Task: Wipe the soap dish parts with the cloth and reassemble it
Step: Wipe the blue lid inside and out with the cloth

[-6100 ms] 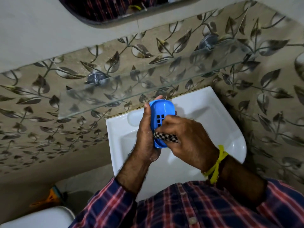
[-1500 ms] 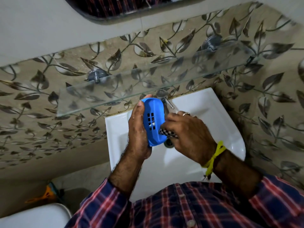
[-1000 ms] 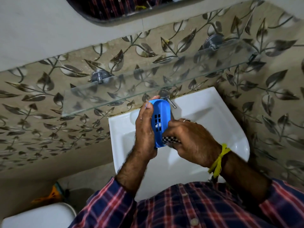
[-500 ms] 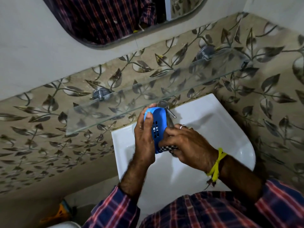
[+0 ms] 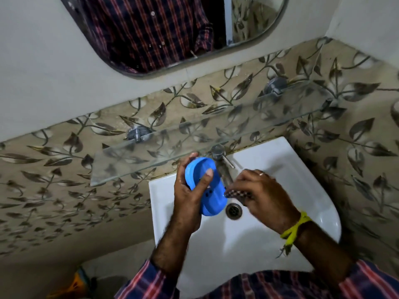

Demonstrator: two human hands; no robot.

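A blue oval soap dish part (image 5: 210,196) with small drain holes is held over the white sink (image 5: 302,214). My left hand (image 5: 191,199) grips it, thumb across its inner face and fingers behind. My right hand (image 5: 261,197) holds a bunched black-and-white checked cloth (image 5: 237,194) just right of the dish, slightly apart from its edge. No other soap dish part is visible.
A metal tap (image 5: 222,162) stands at the back of the sink, right behind the dish. The drain (image 5: 233,210) lies below my hands. A glass shelf (image 5: 177,147) juts from the leaf-patterned wall above the basin, under a mirror (image 5: 172,29).
The view has tilted up, showing more mirror. My left hand turned the dish so its hollow side faces up. My right hand with the cloth has drawn away to the right.
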